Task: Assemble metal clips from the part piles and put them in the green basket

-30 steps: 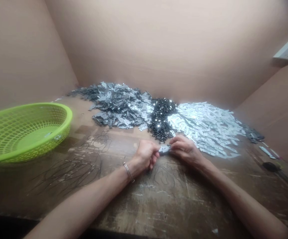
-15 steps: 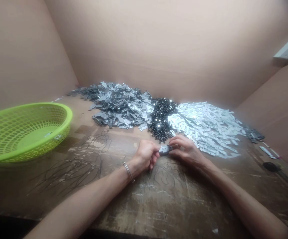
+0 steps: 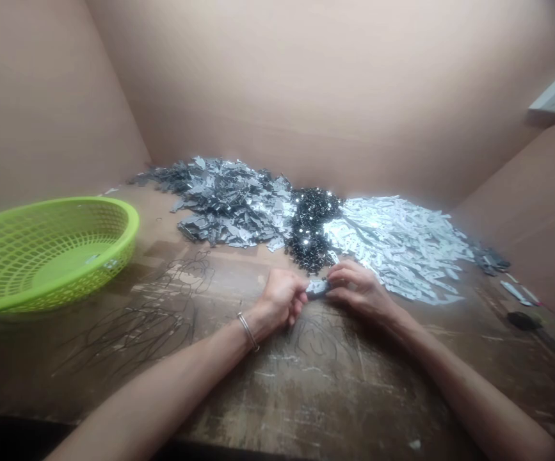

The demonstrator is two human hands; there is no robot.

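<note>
Our left hand (image 3: 281,296) and right hand (image 3: 355,288) pinch opposite ends of small silvery plate (image 3: 316,287), just nearer us than dark small-parts pile (image 3: 312,224); slack fingertip hold could let plate slip onto scratched tabletop (image 3: 281,403).

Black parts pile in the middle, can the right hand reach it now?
Probably yes: the right hand is close by the black parts pile, with nothing large between, though it's occupied with a small metal piece.

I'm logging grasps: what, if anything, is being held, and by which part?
A small grey piece: the left hand holds its left end, the right hand its right end. Finer contact is too blurred to tell.
</note>
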